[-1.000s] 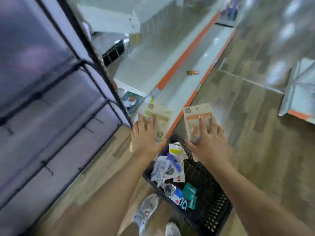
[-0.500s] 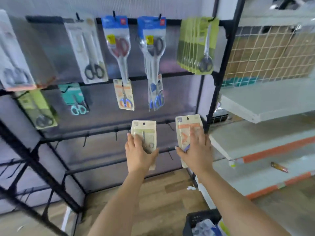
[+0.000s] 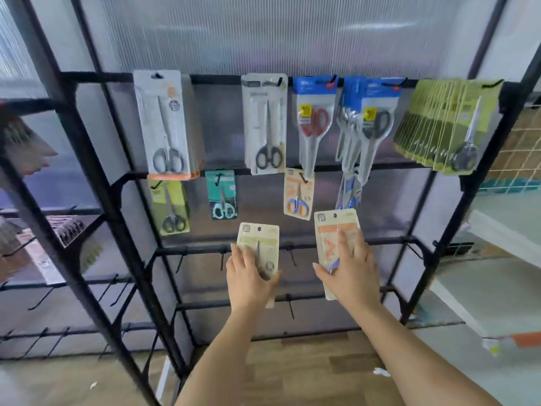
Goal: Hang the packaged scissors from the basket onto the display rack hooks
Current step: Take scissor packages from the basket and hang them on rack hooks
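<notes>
- Two bare forearms reach up from the bottom edge toward a black display rack [image 3: 140, 259].
- The left hand [image 3: 248, 276] grips a cream scissors pack with a green band [image 3: 259, 247]. Its fingers lie across the front of the lower half and the thumb wraps the right edge. The upper half, with its hang hole, stands clear above the fingers.
- The right hand [image 3: 348, 273] grips a cream scissors pack with an orange band [image 3: 336, 232]. Its fingers spread over the front and the thumb wraps the left edge. The top and its hang hole stand above the fingertips.
- Both packs are upright in front of the rack's third rail [image 3: 380, 241], where bare hooks [image 3: 291, 253] stick out. Neither pack is on a hook.
- On the second rail, just above the right-hand pack, hangs a matching orange pack [image 3: 298, 194]. Left of it hang a teal pack [image 3: 222, 194] and a yellow-green pack [image 3: 171, 209].
- On the top rail hang larger packs: two white ones [image 3: 164, 124], blue ones [image 3: 314, 121], and a thick row of olive-green ones [image 3: 445, 124] at the right end.
</notes>
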The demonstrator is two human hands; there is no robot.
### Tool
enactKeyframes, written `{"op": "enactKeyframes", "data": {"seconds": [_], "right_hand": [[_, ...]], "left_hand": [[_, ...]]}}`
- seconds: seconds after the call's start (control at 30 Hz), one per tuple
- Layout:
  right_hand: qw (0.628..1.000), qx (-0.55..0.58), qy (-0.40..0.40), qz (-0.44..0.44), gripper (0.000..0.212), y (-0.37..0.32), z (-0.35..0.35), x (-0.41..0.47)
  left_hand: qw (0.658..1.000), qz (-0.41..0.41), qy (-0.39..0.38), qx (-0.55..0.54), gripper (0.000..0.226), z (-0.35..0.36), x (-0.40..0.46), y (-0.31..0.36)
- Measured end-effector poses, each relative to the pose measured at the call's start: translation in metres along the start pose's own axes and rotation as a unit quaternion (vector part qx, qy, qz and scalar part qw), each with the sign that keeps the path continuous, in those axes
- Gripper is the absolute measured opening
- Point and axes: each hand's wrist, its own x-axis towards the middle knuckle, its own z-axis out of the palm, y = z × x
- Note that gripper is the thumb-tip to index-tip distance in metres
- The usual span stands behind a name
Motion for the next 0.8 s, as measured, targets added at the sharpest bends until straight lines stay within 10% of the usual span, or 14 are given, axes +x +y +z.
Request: {"op": "enactKeyframes", "data": {"seconds": [0.8], "right_hand": [[0.998,-0.048,0.024,0.013,0.09,0.057,0.037,0.071]], "left_hand": [[1.0,-0.002,0.014,-0.02,0.073,0.07,0.058,0.03]]}}
